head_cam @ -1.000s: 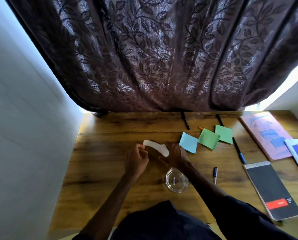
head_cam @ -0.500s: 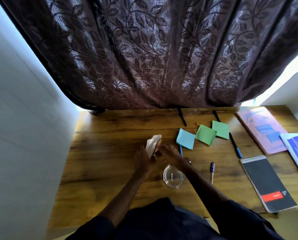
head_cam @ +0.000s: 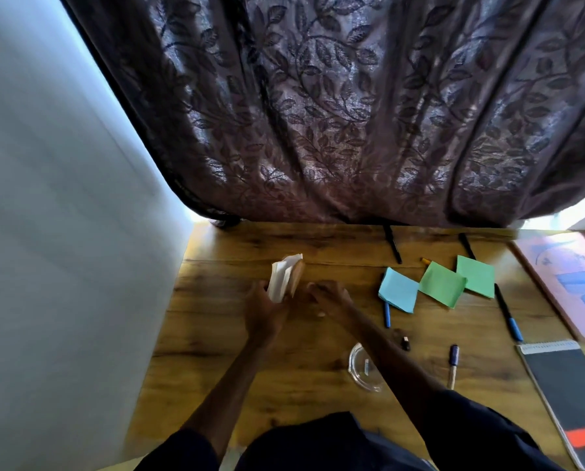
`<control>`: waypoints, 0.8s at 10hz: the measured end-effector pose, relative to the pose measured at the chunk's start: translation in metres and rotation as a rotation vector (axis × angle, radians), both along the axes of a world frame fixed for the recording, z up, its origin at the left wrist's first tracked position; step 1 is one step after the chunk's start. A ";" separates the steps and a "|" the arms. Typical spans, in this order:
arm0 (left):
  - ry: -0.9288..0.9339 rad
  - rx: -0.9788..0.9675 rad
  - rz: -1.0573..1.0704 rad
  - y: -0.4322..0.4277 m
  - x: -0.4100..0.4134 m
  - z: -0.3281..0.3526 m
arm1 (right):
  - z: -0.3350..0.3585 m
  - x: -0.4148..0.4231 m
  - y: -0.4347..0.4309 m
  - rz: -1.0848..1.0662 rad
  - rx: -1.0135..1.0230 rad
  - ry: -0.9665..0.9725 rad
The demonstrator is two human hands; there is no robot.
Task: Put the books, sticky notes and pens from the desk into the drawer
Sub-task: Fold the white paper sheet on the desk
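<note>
In the middle of the frame the left hand [head_cam: 265, 312] is closed around a pale stack of sticky notes [head_cam: 284, 277], which it holds upright on its edge above the wooden desk [head_cam: 216, 351]. The right hand [head_cam: 328, 297] is just beside it, to the right, with the fingers curled loosely; I cannot tell if it touches the stack or holds anything (this part is blurred).

To the right of the hands lie three more pads in a row, each overlapping or touching the next: a blue sticky pad [head_cam: 398, 289], a green sticky pad [head_cam: 441, 288] and a second green pad [head_cam: 475, 275]. A blue pen [head_cam: 387, 314] comes out from under the blue pad. A black pen [head_cam: 393, 244] lies near the back edge of the desk, close to the dark leaf-patterned curtain [head_cam: 318, 113]. A long pen with blue tip [head_cam: 507, 312] lies right of the green pads, and a short pen with dark cap [head_cam: 453, 365] is lower, near the right forearm.

A clear glass dish [head_cam: 360, 367] sits partly hidden behind the right forearm. At the right edge of the frame a pink book [head_cam: 566, 280] lies flat, and below it a black spiral notebook [head_cam: 569, 396] with a red label. The drawer is not in view.
</note>
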State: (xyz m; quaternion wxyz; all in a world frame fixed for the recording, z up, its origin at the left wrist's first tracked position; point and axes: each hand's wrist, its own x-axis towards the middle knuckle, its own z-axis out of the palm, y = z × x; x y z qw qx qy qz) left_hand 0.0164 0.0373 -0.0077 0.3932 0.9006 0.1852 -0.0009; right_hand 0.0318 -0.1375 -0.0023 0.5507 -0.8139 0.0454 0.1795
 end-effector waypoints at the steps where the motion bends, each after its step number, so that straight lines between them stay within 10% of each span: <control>1: -0.022 0.054 0.116 0.037 0.018 0.004 | -0.012 0.029 0.033 0.113 -0.052 0.077; 8: 0.101 0.083 0.430 0.146 0.101 -0.026 | -0.043 0.085 0.080 0.137 -0.128 0.122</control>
